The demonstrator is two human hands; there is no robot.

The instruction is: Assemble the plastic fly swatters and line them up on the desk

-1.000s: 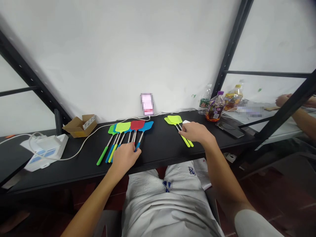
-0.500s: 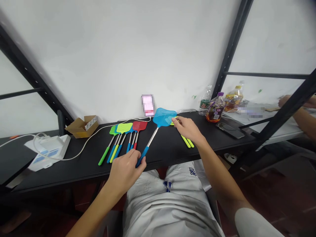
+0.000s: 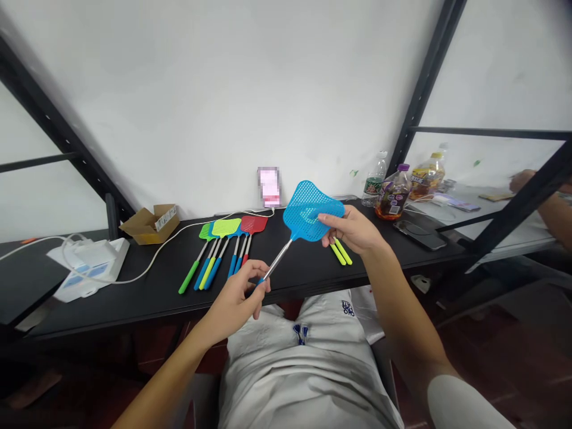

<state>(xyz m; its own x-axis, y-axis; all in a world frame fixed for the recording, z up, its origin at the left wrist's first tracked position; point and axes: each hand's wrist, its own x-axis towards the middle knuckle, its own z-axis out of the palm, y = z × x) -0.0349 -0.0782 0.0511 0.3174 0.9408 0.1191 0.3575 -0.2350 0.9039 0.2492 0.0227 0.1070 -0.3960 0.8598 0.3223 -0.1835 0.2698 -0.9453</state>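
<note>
Blue swatter point(image 3: 307, 211) has L hand point(image 3: 239, 301) closed rnd handle point(image 3: 261, 281) & R hand point(image 3: 355, 230) pinching mesh point(image 3: 313, 202) edge.

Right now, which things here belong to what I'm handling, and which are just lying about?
Apparently belonging:
Blue fly swatter, held by left hand and right hand
Overlapping fly swatters leftward
Two yellow-green handles

Apparently lying about:
Cardboard box
Propped phone
Clear bottle
Purple-capped bottle
Flat dark device

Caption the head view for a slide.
Left hand and right hand hold a blue fly swatter at opposite ends above a black table with more swatters.
</note>
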